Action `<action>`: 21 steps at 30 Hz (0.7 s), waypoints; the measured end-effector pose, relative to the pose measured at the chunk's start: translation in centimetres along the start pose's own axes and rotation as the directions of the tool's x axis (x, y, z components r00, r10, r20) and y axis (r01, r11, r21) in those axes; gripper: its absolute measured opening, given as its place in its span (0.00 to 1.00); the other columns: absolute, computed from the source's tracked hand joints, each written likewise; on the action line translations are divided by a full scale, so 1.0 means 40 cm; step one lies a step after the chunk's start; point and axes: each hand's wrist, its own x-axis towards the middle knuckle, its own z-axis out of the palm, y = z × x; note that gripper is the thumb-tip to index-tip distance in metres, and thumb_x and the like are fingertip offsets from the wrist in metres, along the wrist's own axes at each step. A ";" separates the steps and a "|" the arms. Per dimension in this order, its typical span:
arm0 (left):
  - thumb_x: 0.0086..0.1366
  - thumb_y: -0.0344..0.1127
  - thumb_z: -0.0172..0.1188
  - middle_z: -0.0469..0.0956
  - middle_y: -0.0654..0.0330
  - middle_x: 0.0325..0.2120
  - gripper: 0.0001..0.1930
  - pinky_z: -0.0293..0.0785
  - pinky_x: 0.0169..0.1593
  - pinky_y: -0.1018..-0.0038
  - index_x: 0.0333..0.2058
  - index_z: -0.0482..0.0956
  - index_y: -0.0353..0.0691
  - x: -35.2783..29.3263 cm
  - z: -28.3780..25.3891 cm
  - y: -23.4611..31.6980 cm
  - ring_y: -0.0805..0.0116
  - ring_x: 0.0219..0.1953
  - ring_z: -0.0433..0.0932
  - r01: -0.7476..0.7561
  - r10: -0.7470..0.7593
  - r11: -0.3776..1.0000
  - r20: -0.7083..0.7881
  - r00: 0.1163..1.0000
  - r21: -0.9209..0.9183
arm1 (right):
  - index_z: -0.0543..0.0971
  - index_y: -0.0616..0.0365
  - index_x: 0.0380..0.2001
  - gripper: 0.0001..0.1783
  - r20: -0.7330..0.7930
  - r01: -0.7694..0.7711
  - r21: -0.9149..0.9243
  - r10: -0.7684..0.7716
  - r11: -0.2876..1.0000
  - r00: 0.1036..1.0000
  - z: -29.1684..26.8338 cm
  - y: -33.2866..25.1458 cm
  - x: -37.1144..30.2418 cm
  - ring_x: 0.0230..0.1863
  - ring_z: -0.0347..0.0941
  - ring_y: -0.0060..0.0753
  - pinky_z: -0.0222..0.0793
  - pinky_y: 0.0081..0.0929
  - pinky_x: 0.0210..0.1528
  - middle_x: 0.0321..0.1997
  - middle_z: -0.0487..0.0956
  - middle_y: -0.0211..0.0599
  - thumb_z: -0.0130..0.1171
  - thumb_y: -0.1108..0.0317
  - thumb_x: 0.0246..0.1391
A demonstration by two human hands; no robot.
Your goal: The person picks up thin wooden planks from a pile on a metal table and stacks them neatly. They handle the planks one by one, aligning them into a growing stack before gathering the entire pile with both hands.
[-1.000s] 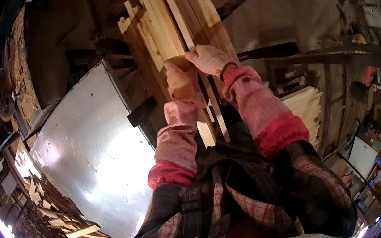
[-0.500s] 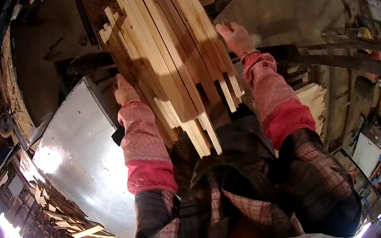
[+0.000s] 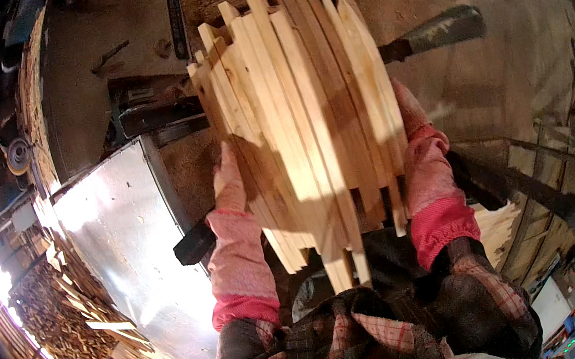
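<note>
A thick bundle of pale wooden strips point(image 3: 294, 114) lies lengthwise in front of me, its uneven near ends close to my waist. My left hand point(image 3: 229, 179), in a pinkish glove, presses along the bundle's left side, with its fingers partly hidden. On the opposite side, my right hand point(image 3: 411, 107) bears against the outer strips; its fingertips are mostly out of sight behind the wood. Between them the two hands clasp the bundle. Some strips are browner than others, and several jut out further at both ends.
A shiny metal tabletop point(image 3: 128, 228) stands close on my left. Dark supports point(image 3: 161, 116) show beside the bundle, and a dark bar point(image 3: 434, 32) sticks out to its right. A heap of wood offcuts point(image 3: 60, 318) lies at the lower left. More pale strips point(image 3: 498, 225) are stacked behind my right arm.
The bundle now appears further right and nearer my body, though the view has shifted too. My right hand has gone from curled at the side to lying along it, lower down.
</note>
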 end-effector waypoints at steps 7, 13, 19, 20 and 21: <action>0.77 0.59 0.45 0.75 0.54 0.61 0.32 0.69 0.66 0.62 0.65 0.72 0.38 -0.061 -0.042 -0.085 0.57 0.63 0.73 -0.014 0.011 0.991 -0.024 1.000 -0.135 | 0.77 0.57 0.59 0.32 0.005 -0.113 -0.268 0.119 0.957 0.993 -0.043 -0.037 0.033 0.49 0.79 0.36 0.75 0.38 0.52 0.55 0.82 0.39 0.48 0.41 0.69; 0.77 0.59 0.45 0.75 0.54 0.62 0.33 0.69 0.66 0.61 0.66 0.71 0.39 -0.146 -0.090 -0.132 0.57 0.63 0.73 0.053 -0.060 0.980 -0.028 0.998 -0.192 | 0.79 0.56 0.58 0.33 -0.105 -0.317 -0.726 0.358 0.610 0.928 -0.029 -0.161 0.033 0.49 0.79 0.37 0.75 0.39 0.51 0.54 0.83 0.39 0.48 0.40 0.69; 0.77 0.60 0.45 0.75 0.54 0.62 0.33 0.69 0.66 0.61 0.66 0.71 0.39 -0.150 -0.100 -0.127 0.57 0.63 0.73 0.044 -0.056 0.982 -0.063 0.996 -0.183 | 0.79 0.52 0.58 0.33 0.000 -0.316 -0.798 0.525 0.513 0.851 -0.108 -0.218 0.073 0.43 0.78 0.38 0.75 0.40 0.46 0.60 0.80 0.37 0.48 0.38 0.67; 0.77 0.60 0.45 0.75 0.54 0.62 0.33 0.69 0.66 0.61 0.66 0.71 0.39 -0.123 -0.085 -0.120 0.57 0.63 0.73 0.053 -0.060 0.985 -0.034 0.998 -0.164 | 0.79 0.53 0.58 0.35 -0.092 -0.356 -0.804 0.491 0.477 0.866 -0.165 -0.194 0.067 0.46 0.78 0.38 0.75 0.42 0.49 0.56 0.81 0.38 0.45 0.35 0.68; 0.77 0.60 0.45 0.75 0.54 0.62 0.33 0.69 0.66 0.61 0.66 0.71 0.39 -0.141 -0.099 -0.124 0.57 0.63 0.73 0.033 -0.047 0.985 -0.084 0.995 -0.170 | 0.78 0.53 0.58 0.37 -0.141 -0.362 -0.837 0.478 0.410 0.867 -0.168 -0.169 0.089 0.49 0.78 0.39 0.75 0.44 0.51 0.53 0.82 0.39 0.42 0.33 0.68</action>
